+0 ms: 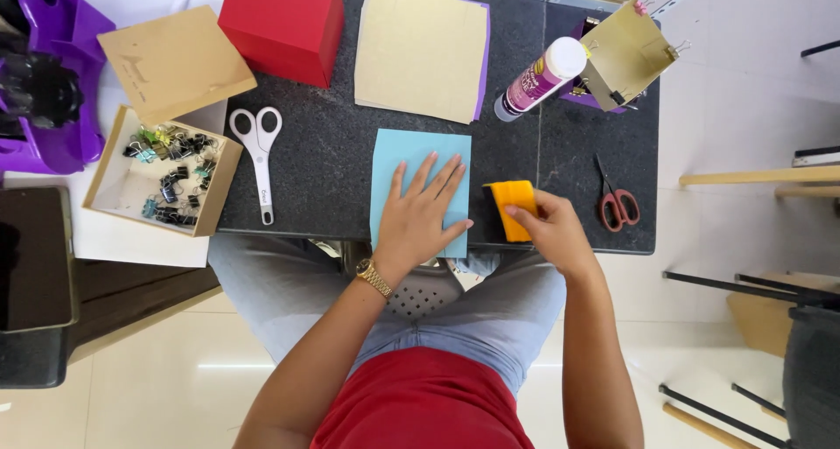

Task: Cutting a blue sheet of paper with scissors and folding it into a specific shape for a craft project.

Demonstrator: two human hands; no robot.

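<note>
Smoothing the blue sheet, barely begun

Your left hand (420,213) lies flat, fingers spread, on the blue sheet (418,164) at the tabletop (332,178) edge; your right hand (551,230) grasps the orange scraper (511,206) just right of the sheet, not yet on it.

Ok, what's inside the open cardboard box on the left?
The box holds a loose pile of binder clips, black plus a few coloured. The rest of its floor looks bare; anything under the clips is hidden.

head camera, looking straight down, close above dark table (332,178)
</note>
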